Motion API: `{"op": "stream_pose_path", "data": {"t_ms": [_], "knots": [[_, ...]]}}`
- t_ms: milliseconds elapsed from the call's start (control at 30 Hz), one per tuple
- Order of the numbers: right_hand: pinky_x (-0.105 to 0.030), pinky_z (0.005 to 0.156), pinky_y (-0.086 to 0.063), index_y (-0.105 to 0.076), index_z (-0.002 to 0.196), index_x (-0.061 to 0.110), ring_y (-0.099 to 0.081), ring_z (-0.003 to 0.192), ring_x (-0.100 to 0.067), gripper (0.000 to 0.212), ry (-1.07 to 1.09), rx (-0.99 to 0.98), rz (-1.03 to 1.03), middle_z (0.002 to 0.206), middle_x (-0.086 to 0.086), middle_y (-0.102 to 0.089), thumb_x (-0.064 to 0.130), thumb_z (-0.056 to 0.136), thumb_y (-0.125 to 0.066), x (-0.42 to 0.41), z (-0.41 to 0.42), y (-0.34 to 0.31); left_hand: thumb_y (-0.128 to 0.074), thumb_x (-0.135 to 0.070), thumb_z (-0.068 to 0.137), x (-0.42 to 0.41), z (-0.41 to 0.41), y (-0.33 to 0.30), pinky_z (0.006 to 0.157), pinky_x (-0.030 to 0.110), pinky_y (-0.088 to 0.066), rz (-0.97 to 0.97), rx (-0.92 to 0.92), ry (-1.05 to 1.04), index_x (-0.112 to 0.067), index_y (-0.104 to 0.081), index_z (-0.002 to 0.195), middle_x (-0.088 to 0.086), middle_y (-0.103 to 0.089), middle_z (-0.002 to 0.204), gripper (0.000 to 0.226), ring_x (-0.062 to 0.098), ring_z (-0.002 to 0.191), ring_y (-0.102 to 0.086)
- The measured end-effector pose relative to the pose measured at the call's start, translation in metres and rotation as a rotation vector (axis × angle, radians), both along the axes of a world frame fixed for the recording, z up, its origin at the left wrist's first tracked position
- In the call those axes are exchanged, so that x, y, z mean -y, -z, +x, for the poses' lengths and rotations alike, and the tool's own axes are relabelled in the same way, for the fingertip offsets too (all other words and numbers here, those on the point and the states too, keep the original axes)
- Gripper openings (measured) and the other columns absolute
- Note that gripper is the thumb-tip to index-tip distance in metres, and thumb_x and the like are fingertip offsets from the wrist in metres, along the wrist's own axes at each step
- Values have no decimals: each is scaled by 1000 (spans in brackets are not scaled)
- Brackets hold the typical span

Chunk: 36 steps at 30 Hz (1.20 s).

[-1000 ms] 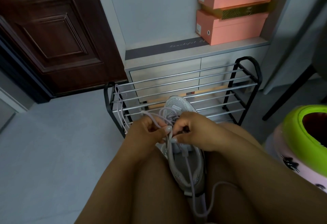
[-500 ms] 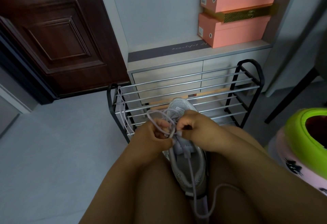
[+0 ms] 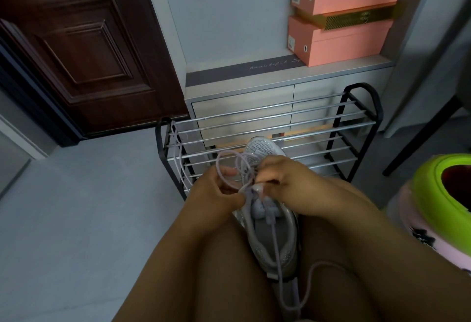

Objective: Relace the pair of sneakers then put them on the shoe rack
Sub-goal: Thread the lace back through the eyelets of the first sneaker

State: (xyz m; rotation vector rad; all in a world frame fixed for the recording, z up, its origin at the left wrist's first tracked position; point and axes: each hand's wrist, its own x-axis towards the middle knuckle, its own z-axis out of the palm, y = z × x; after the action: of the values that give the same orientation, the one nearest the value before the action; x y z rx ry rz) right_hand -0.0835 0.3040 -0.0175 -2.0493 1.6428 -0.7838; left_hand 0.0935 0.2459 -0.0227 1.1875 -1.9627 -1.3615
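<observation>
both hands (image 3: 254, 189) on lace (image 3: 230, 166), sneaker (image 3: 272, 235) toe toward rack (image 3: 356, 128)

the mesh sneaker (image 3: 270, 222) is light grey with a sparkly silver trim, its lace (image 3: 276, 253) pale lilac. at twelve o'clock the wire shoe rack (image 3: 267, 128) has a black frame and silver bars. at one o'clock, salmon-pink cardboard shoeboxes (image 3: 341, 21) sandwich a gold one. at ten o'clock a panelled door (image 3: 84, 49) is dark reddish-brown. at three o'clock, a lime-green and pink plastic tub (image 3: 438, 207).
</observation>
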Motion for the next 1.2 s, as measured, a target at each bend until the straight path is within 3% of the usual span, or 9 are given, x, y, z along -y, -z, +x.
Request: {"op": "stream_pose_path", "data": {"t_ms": [133, 233, 400, 600, 767, 867, 967, 1067, 1200], "knots": [[-16, 69, -43, -61, 57, 13, -54, 69, -9, 22, 109, 678, -11, 72, -7, -55, 17, 79, -59, -9, -20, -17, -71, 0, 77, 0, 1, -1, 57, 7, -48, 75, -50, -7, -17, -54, 113, -1, -71, 92, 43, -1, 73, -67], [-26, 60, -52, -59, 62, -8, -60, 63, -23, 27, -52, 1213, -39, 72, -16, -60, 16, 72, -67, -15, -29, -26, -70, -1, 78, 2, 0, 0, 57, 9, -50, 90, -60, -8, -18, -52, 115, 0, -72, 86, 46, 3, 71, -68], [-29, 59, -56, -55, 57, 3, -64, 62, -27, 25, -461, 1468, 5, 77, -18, -60, 15, 77, -64, -26, -18, -48, -71, 0, 76, 7, 2, 2, 68, 22, -54, 110, -72, -4, -22, -52, 120, -3, -69, 90, 53, 4, 75, -68], [-34, 66, -56, -62, 76, -4, -65, 75, -32, 22, -684, 1071, 389, 90, -24, -60, 13, 87, -54, -35, 15, -59, -70, 4, 75, 13, 8, -2, 80, 34, -57, 180, -116, 113, -27, -60, 113, 8, -64, 112, 50, 25, 100, -64], [-28, 46, -49, -63, 89, 0, -62, 59, -28, 42, -115, 542, 475, 89, -21, -68, 37, 95, -44, -34, 5, -60, -62, 8, 76, 15, 11, 1, 81, 35, -55, 133, -157, 224, -26, -73, 93, 2, -68, 95, 40, 27, 87, -62], [-28, 46, -48, -61, 107, 16, -58, 50, -21, 35, -21, 164, 682, 97, -7, -69, 40, 99, -37, -37, 10, -62, -55, -5, 72, 14, 7, 1, 86, 41, -51, 169, -154, 219, -20, -75, 91, 1, -71, 97, 31, 29, 96, -63], [-23, 56, -46, -63, 112, 27, -52, 42, -10, 41, -120, -25, 792, 60, 15, -65, 51, 96, -33, -40, 21, -63, -51, -11, 67, 15, 4, 2, 86, 48, -46, 212, -166, 220, -15, -74, 87, 5, -69, 100, 31, 34, 100, -60], [-25, 49, -36, -69, 106, 15, -42, 36, -5, 40, -102, 140, 709, 42, 12, -57, 42, 96, -42, -38, 15, -58, -50, -15, 68, 16, 2, 3, 81, 48, -43, 209, -166, 216, -13, -72, 84, 9, -67, 94, 26, 36, 92, -57], [-17, 38, -27, -63, 109, 2, -44, 35, -3, 37, -154, 523, 669, 61, 16, -67, 29, 92, -45, -36, 3, -57, -52, -23, 72, 14, 0, 2, 72, 38, -42, 200, -168, 174, -16, -72, 79, 5, -64, 83, 22, 27, 80, -52]]}}
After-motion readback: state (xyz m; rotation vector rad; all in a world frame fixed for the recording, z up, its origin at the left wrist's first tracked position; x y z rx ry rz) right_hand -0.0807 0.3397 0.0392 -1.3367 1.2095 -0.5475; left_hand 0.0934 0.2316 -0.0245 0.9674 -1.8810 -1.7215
